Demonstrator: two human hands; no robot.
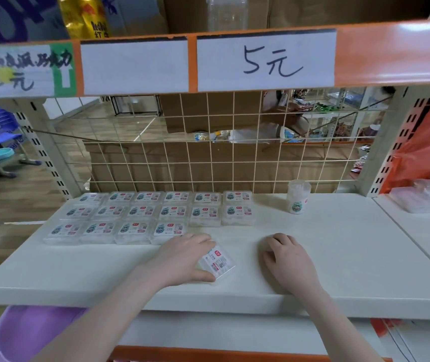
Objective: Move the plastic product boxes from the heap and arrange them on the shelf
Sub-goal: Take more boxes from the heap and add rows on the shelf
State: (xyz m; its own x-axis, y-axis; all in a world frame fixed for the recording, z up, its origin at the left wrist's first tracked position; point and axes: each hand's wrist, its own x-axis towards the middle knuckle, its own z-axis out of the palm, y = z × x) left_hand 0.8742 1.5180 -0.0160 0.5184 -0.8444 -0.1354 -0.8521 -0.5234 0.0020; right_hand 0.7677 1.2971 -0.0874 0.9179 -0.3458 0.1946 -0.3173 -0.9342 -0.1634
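Several clear plastic product boxes [141, 212] with white labels lie in three neat rows on the white shelf [339, 244], toward its left and back. My left hand [182, 257] grips one more such box [218, 262], tilted, just in front of the front row's right end. My right hand [287, 257] rests on the shelf to the right with its fingers curled down; whether something lies under them is hidden. A heap of clear boxes [428, 194] sits on the neighbouring shelf at the far right.
A round clear tub of cotton swabs [298, 196] stands upright behind my right hand. A wire grid [208, 152] backs the shelf. An orange rail with price labels [266, 60] runs overhead. A purple basin [31, 333] sits below left.
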